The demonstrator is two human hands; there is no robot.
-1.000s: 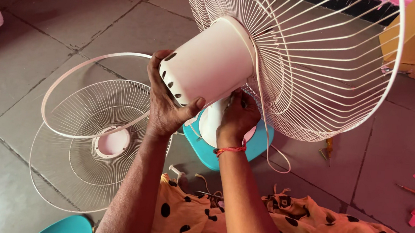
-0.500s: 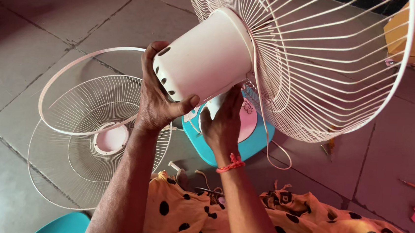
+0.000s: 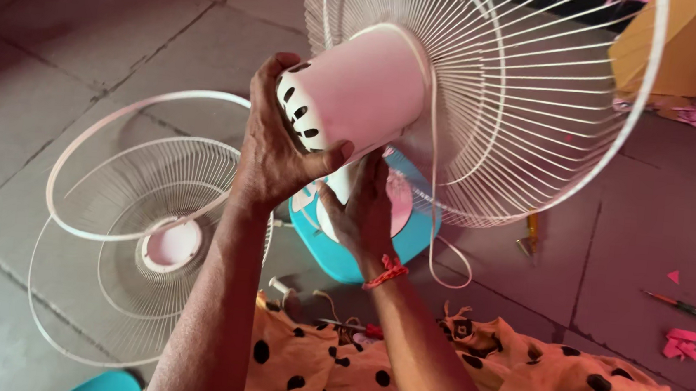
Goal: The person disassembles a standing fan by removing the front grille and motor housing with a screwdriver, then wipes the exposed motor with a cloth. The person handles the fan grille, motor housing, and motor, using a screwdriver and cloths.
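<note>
Since half a second ago we have tipped the fan head a little further up and to the right, and our left hand has slid higher round the motor housing. Largest before us is the round white wire rear fan guard (image 3: 529, 102), tilted and held above the grey tiled floor (image 3: 70, 41). On those tiles, to the left, lies the loose white wire front grille with its plastic ring (image 3: 134, 228), flat and well apart from the head. Fixed to the guard's centre is the white plastic cylindrical motor housing (image 3: 356, 89), slotted at its rear end. Beneath it sits the turquoise plastic fan base (image 3: 359, 258). Our left hand (image 3: 273, 144) wraps the housing, fingers curled tight. Our right hand (image 3: 363, 213) clasps the white neck below it.
</note>
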